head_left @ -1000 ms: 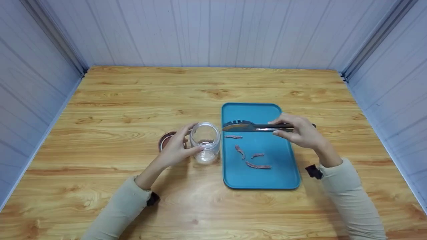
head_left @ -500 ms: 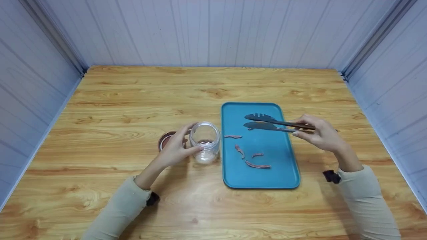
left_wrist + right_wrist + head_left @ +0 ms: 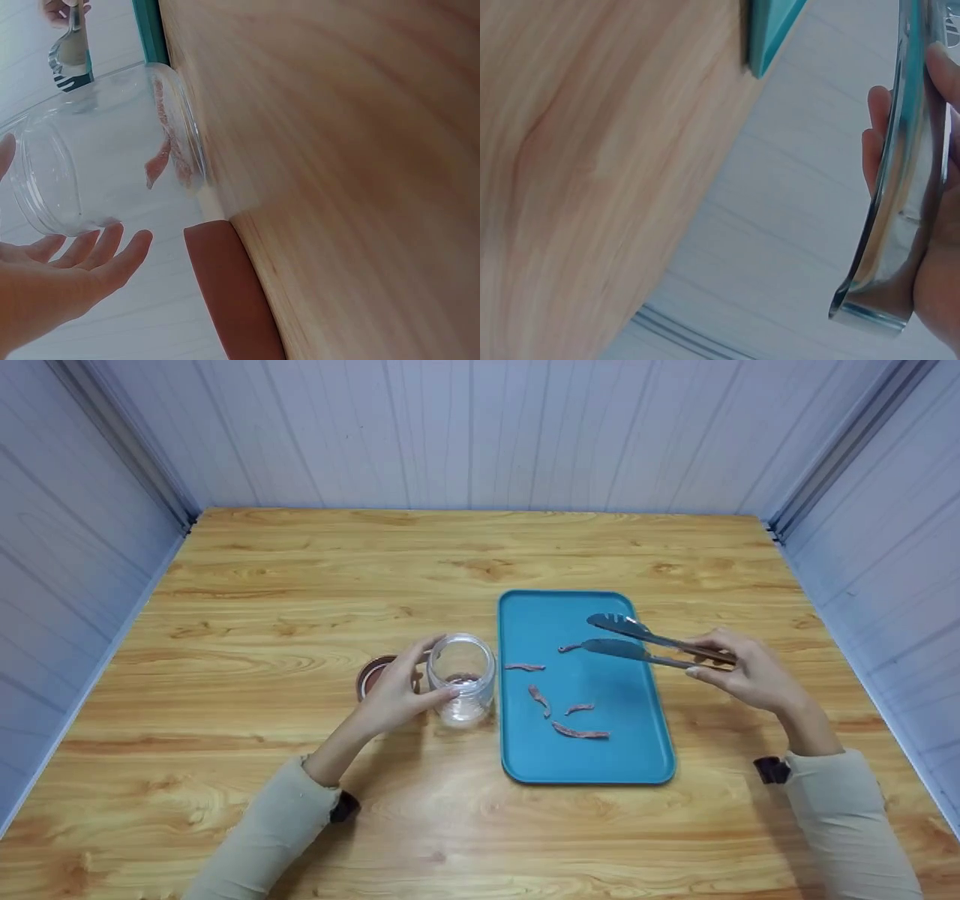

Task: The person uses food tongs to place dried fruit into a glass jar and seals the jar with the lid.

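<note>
My left hand [image 3: 394, 694] holds a clear jar [image 3: 463, 712] upright on the table, thumb at the front and fingers at the far side. Pinkish meat strips [image 3: 172, 139] lie at the jar's bottom in the left wrist view. A pair of metal tongs [image 3: 615, 648] is gripped near its handle end by my right hand [image 3: 750, 671]; the tong arms are spread over the blue tray [image 3: 585, 765]. Several meat strips [image 3: 581, 732] lie scattered on the tray, one strip [image 3: 568, 648] right by the tip of the lower tong arm.
A brown lid [image 3: 369, 679] lies beside the jar, partly behind my left hand. The tray's left edge is close to the jar. Pale panelled walls [image 3: 472, 435] stand along the back and both sides of the wooden table [image 3: 300, 577].
My right hand and the tongs have moved right, away from the jar, and the tong arms have spread apart. A strip on the tray has come into view. The left hand stays still.
</note>
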A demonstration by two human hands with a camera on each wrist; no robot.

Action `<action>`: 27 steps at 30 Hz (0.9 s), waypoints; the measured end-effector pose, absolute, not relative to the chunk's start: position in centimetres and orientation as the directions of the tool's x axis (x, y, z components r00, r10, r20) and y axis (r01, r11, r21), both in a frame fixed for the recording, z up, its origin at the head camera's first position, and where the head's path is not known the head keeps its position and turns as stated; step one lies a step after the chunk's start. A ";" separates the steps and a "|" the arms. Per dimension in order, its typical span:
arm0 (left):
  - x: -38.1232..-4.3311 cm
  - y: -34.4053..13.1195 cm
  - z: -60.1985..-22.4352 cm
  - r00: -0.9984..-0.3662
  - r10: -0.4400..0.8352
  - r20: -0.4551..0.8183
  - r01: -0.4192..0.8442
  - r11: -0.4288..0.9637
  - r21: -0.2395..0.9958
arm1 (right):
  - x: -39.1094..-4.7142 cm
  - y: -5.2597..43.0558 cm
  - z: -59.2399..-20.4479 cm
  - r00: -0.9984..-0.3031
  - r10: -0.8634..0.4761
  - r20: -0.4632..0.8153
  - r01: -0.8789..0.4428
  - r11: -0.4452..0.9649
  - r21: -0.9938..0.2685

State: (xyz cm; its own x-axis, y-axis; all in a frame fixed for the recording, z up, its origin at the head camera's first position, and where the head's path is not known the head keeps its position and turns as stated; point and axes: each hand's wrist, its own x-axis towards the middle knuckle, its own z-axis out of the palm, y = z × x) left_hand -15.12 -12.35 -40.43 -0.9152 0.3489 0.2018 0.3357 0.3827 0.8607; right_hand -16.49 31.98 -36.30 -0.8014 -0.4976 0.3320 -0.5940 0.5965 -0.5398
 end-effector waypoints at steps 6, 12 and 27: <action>-15.2 -12.4 -40.4 -0.918 0.344 0.197 0.330 0.386 0.862 | -17.7 34.3 -38.7 -0.832 -0.476 0.285 -0.552 0.659 -0.510; -15.1 -12.4 -40.3 -0.920 0.340 0.193 0.324 0.388 0.863 | -18.0 34.9 -39.8 -0.850 -0.463 0.250 -0.525 0.714 -0.463; -15.0 -12.3 -40.3 -0.926 0.328 0.186 0.315 0.403 0.859 | -18.6 34.9 -41.2 -0.882 -0.440 0.166 -0.458 0.725 -0.514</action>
